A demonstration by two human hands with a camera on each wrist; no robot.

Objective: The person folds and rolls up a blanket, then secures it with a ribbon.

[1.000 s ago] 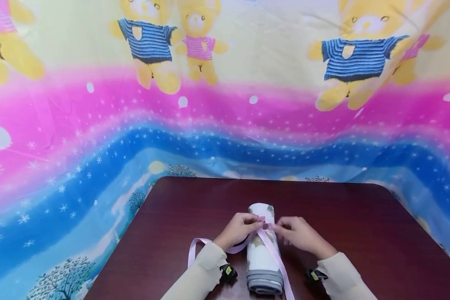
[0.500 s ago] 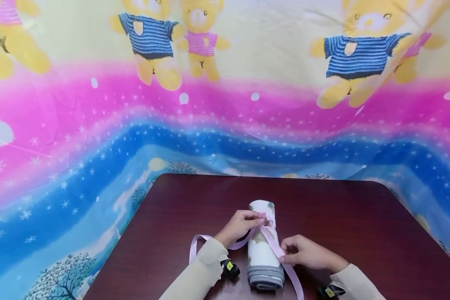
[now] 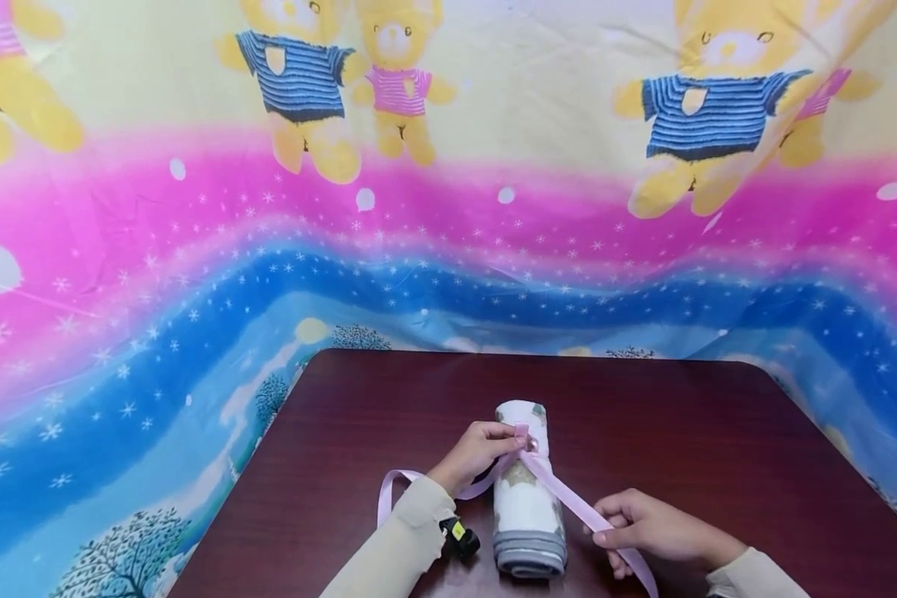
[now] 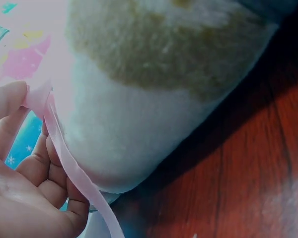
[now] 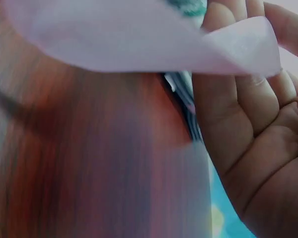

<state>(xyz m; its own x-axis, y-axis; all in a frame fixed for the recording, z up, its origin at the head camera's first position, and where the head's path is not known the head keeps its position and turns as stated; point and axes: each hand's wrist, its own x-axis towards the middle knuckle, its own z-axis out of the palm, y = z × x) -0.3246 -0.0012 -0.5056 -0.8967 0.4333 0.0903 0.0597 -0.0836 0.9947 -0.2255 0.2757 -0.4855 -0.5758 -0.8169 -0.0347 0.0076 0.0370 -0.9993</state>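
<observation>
A rolled white cloth [image 3: 526, 507] with brownish patches and a grey-edged near end lies lengthwise on the table. Round its upper part runs a pink ribbon [image 3: 568, 496], gathered on top. My left hand [image 3: 474, 455] pinches the ribbon at this gathered spot between thumb and forefinger, its other fingers curled beside the roll in the left wrist view. To the right of the roll, my right hand [image 3: 654, 531] grips one ribbon tail, which stretches slantwise from the gather. The other tail [image 3: 398, 482] loops on the left, partly behind the left forearm.
The dark red-brown table [image 3: 404, 399] has rounded far corners. Behind it hangs a curtain [image 3: 448, 224] printed with bears and snowflakes. A black strap device [image 3: 459, 538] sits at the left wrist.
My right hand has moved from the gather down and to the right, sliding along the ribbon tail and drawing it out sideways. The left hand stays at the gather.
</observation>
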